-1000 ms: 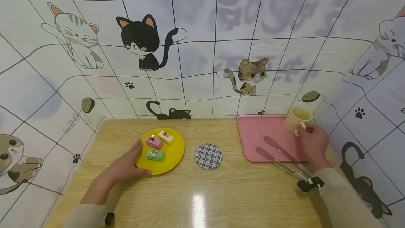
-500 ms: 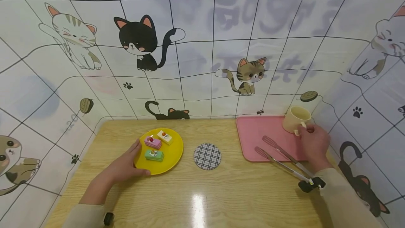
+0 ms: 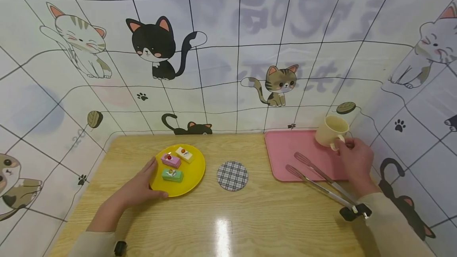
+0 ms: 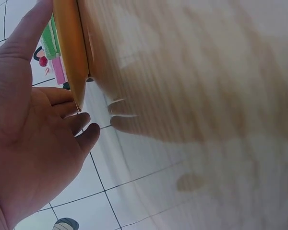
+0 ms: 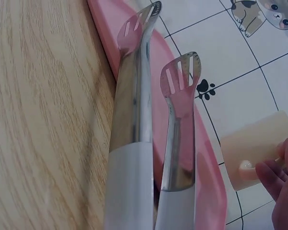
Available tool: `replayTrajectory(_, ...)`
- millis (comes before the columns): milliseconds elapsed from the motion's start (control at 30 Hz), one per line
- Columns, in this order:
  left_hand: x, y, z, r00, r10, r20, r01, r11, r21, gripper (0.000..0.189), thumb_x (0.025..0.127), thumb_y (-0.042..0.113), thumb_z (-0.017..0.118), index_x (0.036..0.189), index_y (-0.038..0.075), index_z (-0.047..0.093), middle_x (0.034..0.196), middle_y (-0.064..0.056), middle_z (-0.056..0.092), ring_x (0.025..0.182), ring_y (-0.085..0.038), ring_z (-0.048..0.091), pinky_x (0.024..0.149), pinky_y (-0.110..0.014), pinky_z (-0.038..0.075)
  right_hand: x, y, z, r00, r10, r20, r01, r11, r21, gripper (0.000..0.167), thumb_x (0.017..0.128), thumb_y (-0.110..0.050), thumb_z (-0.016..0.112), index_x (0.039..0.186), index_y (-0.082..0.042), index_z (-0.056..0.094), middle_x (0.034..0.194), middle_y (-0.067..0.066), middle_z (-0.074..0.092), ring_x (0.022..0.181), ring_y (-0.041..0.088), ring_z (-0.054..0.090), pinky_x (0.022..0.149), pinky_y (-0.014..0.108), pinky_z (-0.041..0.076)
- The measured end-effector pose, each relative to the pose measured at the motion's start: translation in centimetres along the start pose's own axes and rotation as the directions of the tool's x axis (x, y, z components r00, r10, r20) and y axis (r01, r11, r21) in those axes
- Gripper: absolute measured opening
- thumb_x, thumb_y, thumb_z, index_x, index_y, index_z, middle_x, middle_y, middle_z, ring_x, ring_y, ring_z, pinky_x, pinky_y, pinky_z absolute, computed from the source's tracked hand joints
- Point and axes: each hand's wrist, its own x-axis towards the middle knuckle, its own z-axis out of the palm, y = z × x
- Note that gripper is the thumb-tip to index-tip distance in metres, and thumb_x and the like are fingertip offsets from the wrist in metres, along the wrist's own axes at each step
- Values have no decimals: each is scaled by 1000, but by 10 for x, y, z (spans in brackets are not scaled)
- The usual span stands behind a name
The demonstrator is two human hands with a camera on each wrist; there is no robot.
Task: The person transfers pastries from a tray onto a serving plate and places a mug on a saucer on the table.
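Observation:
My left hand [image 3: 141, 187] grips the rim of a yellow plate [image 3: 194, 175], fingers along its left side and thumb at the front. A pink [image 3: 170, 161], a white [image 3: 184, 154] and a green toy cake slice [image 3: 172, 175] sit on the plate. In the left wrist view the plate shows edge-on beside the thumb. My right hand [image 3: 357, 163] pinches the handle of a cream mug [image 3: 327, 132], tilted slightly over the back right of the pink tray [image 3: 282, 142]. The right wrist view shows the mug [image 5: 249, 148] against the wall, its handle between thumb and fingers.
Metal tongs [image 3: 323, 187] with slotted ends and white grips lie across the tray's front edge, close under my right wrist. A round checked coaster [image 3: 232, 175] lies between plate and tray. Cat-patterned walls [image 3: 221, 70] stand behind and at both sides.
The mug has risen a little and shifted slightly left in my right hand, tilting somewhat. My left hand, the plate and the cake slices keep their places; the view has panned slightly right.

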Motion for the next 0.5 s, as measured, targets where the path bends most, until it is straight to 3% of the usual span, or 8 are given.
replayTrajectory(267, 0, 2, -1, 1000, 13, -6, -13, 1000, -3, 134, 85, 58, 93, 171, -11, 18, 181, -32, 7, 164, -56, 15, 130, -70, 21, -10, -8, -12, 999, -47, 25, 47, 999, -18, 50, 110, -44, 68, 132, 1, 70, 116, 21, 76, 67, -7, 62, 58, 11, 52)
replayTrajectory(500, -1, -1, -1, 999, 33, -41, -33, 999, 3, 126, 87, 58, 91, 171, -8, 24, 181, -31, 13, 164, -56, 18, 128, -72, 23, -21, -17, -20, 996, -73, 45, 74, 997, -37, 51, 109, -47, 68, 129, 0, 70, 110, 19, 77, 77, 12, 72, 57, 14, 53)
